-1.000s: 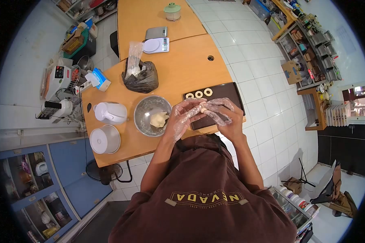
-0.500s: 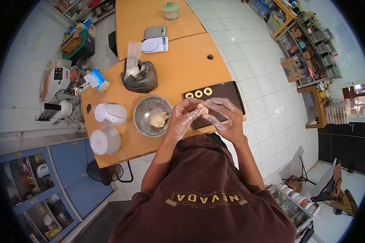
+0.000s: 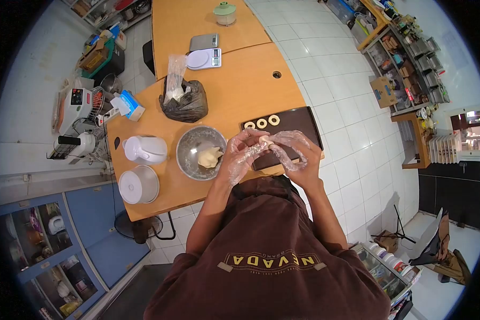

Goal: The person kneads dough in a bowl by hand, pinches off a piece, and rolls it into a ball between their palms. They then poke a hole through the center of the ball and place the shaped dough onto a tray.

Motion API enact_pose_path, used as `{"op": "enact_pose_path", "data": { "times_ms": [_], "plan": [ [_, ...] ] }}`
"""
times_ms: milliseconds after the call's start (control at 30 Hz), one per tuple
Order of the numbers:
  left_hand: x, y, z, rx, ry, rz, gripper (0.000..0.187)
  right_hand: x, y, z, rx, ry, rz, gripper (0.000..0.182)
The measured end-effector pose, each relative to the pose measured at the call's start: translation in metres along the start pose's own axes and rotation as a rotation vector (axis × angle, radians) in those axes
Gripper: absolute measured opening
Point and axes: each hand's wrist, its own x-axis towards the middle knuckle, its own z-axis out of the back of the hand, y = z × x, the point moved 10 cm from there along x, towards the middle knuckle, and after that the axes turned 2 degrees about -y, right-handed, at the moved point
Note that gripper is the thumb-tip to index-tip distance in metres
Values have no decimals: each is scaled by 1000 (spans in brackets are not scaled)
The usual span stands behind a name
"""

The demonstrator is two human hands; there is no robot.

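My left hand [image 3: 242, 154] and my right hand [image 3: 294, 151], both in clear plastic gloves dusted with flour, meet over the near left part of a dark baking tray [image 3: 298, 125]. Between their fingertips is a small piece of pale dough [image 3: 265, 141], mostly covered by the fingers. Three dough rings [image 3: 273, 120] lie in a row along the tray's far left edge. Left of my left hand, a metal bowl [image 3: 189, 152] holds a larger lump of dough [image 3: 209, 157].
On the wooden table [image 3: 240, 90] stand a white pitcher [image 3: 145, 150], a lidded white tub [image 3: 138, 184], a black plastic bag [image 3: 189, 104] and a white kitchen scale [image 3: 203, 59]. A grey scale [image 3: 204, 42] and a green-lidded container [image 3: 224, 14] are farther back.
The fingers have shifted slightly around the small piece of dough, with the right fingertips pressing closer over it. The bowl, tray and rings look the same.
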Motion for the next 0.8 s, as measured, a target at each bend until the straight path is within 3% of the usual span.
{"op": "enact_pose_path", "data": {
  "times_ms": [233, 800],
  "plan": [
    [-4, -10, -8, -58, 60, -87, 29, 3, 7, -5, -31, 24, -9, 32],
    [-6, -4, 5, -15, -23, -89, 31, 5, 16, -5, 0, 24, 0, 31]
  ]
}}
